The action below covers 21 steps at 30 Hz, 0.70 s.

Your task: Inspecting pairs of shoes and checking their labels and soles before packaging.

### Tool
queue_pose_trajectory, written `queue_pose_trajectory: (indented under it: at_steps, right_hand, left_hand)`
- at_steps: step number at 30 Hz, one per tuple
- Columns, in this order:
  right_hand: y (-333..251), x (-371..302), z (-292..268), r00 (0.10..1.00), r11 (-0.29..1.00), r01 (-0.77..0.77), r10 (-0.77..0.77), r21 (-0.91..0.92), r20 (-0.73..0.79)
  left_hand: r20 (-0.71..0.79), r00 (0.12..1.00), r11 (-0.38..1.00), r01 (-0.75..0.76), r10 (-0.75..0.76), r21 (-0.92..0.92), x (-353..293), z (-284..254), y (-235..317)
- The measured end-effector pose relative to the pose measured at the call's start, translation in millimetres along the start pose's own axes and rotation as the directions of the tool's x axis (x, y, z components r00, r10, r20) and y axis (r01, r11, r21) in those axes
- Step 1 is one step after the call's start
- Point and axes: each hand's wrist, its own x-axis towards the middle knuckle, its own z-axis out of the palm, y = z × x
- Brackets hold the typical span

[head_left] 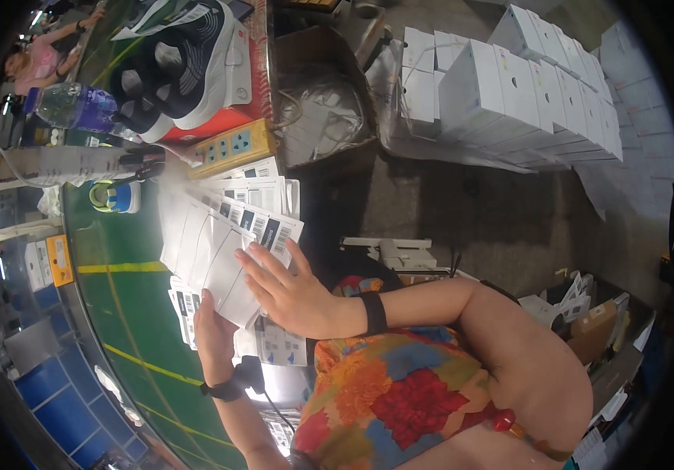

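A fanned stack of white label sheets with barcodes and dark printed blocks lies over the green table's edge. My left hand grips the near edge of the stack, thumb on top and the other fingers mostly hidden. Resting on the sheets from the right is my right hand, open with its fingers spread over the paper. More printed sheets lie beneath and beside my hands. Both wrists wear black bands.
Beyond the sheets sit a yellow power strip, dark sneakers on a red box, and a bottle. An open carton and stacked white boxes stand right. Another person is at far left.
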Motion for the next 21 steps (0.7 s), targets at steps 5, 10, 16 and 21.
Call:
queue_pose_trajectory:
  at_steps: [5, 10, 16, 21]
  right_hand:
    - [-1, -1, -1, 0.993, 0.998, 0.015, -0.023, 0.068, 0.12]
    - [2, 6, -11, 0.987, 0.983, 0.014, -0.044, 0.184, 0.157]
    - [-3, 21, -34, 0.981, 0.976, 0.042, -0.08, 0.213, 0.174]
    - [-10, 29, -38, 0.985, 0.966, 0.063, -0.102, 0.251, 0.142]
  left_hand:
    - [-0.054, 0.997, 0.997, 0.058, -0.056, 0.043, 1, -12, -1]
    - [-0.111, 0.994, 0.997, 0.022, -0.015, 0.068, -3, -24, 1]
    - [-0.108, 0.994, 0.927, 0.06, -0.021, 0.371, -13, -32, 11]
    - [-0.214, 0.928, 0.851, -0.166, 0.306, 0.499, -37, -13, 25]
